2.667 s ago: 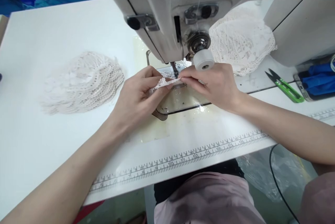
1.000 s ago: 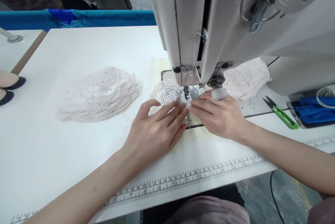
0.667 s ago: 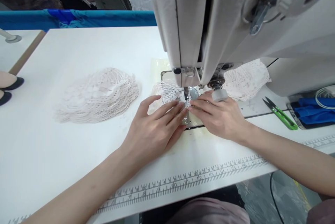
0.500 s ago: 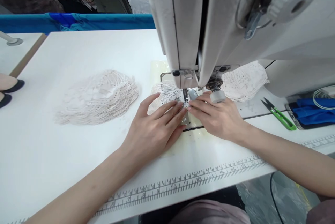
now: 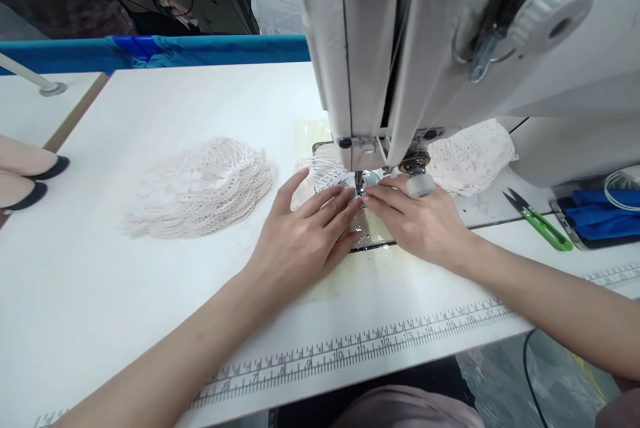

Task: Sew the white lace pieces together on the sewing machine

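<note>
A small white lace piece (image 5: 323, 171) lies under the presser foot (image 5: 359, 181) of a sewing machine (image 5: 370, 48). Palm down, my left hand (image 5: 310, 235) rests over its near edge, with fingers stretched and the little finger spread away. The thumb is apart from the forefinger. My right hand (image 5: 420, 218) is just right of the foot, its fingers close together and bent onto the lace edge; the thumb is hidden beneath. Both hands' fingertips nearly meet in front of the needle. A stack of lace pieces (image 5: 200, 191) lies left of my left hand.
More lace (image 5: 473, 158) lies behind my right hand. Green thread snips (image 5: 540, 221) and a phone with blue cloth (image 5: 600, 215) are on the right. A printed ruler (image 5: 350, 355) runs along the table's front edge. Dark-tipped beige pieces (image 5: 30, 175) lie far left.
The whole view has shifted slightly right and down. The lace at the foot shows a little less, while both hands keep nearly the same place beside the needle.
</note>
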The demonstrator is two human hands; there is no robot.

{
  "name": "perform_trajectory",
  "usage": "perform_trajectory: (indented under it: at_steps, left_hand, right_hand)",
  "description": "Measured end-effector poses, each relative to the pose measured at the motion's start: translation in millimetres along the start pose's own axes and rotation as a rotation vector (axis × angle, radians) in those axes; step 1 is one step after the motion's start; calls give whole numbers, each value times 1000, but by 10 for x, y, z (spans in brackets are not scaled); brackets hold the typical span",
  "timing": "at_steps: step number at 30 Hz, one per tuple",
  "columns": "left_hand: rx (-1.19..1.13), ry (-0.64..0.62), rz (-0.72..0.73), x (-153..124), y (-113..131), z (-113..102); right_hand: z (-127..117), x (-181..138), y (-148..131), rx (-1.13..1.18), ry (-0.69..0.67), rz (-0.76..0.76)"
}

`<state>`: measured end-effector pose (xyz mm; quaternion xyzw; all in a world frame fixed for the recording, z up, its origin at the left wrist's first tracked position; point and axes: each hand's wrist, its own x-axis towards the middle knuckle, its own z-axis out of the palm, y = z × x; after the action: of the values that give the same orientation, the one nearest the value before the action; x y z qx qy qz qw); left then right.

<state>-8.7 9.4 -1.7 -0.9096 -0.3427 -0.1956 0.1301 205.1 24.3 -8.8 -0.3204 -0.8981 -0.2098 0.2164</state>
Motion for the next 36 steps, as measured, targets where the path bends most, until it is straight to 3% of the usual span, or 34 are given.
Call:
perform_trajectory:
  at_steps: [4,14,19,22,27,29,33,36]
  left_hand:
    - [-14,-33,-38,19,7,-1]
    - [18,30,15,20,-27,70]
    - [35,48,31,16,-34,14]
    - [6,93,-35,8,-94,-23]
    - [1,20,-97,-28,-205,-26]
    - [43,3,-56,-37,-207,-51]
    - [125,114,32,-29,-161,-134]
    - [87,157,86,-8,-144,-145]
  right_hand:
    - [15,-1,0,-6,-5,8]
    - [-7,-7,-1,5,-85,35]
    - [-10,-19,-14,42,9,23]
    - [16,-20,-51,116,36,3]
    - [12,25,-102,297,-140,-72]
    - [-33,50,-92,275,-77,-79]
    - [-143,72,-89,104,214,-2]
    - [-185,60,-139,121,185,-41]
